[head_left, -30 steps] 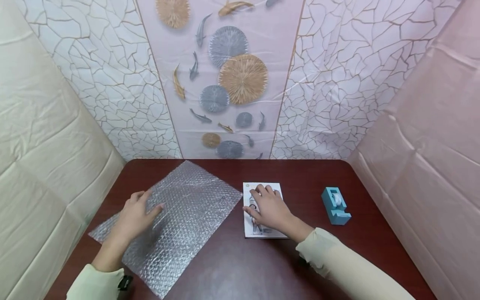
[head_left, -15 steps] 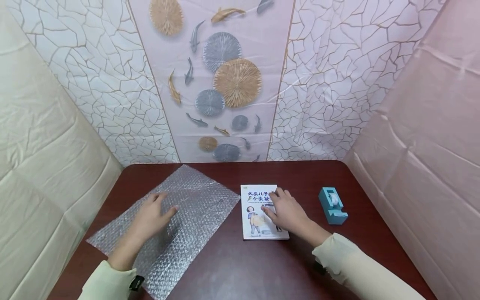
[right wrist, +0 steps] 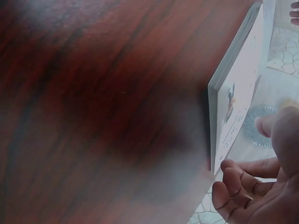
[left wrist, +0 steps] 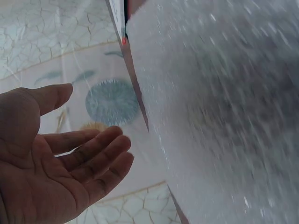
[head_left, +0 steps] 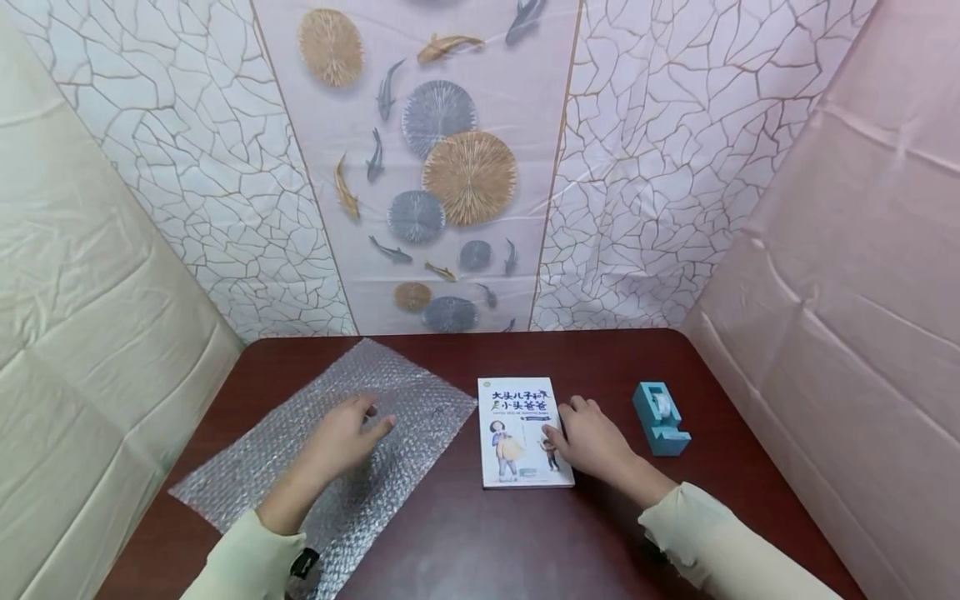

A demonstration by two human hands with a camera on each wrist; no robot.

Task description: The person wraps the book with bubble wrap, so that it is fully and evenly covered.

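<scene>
beside book [head_left: 516, 446], right hand [head_left: 596, 437], loosely curled

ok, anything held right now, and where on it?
Nothing held: left hand hovers over bubble wrap; right hand is at right edge of the book, contact unclear.

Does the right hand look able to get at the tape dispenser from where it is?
Probably yes: the tape dispenser stands just right of the right hand, and only bare table shows between them. The book lies on the hand's other side, out of the way.
</scene>
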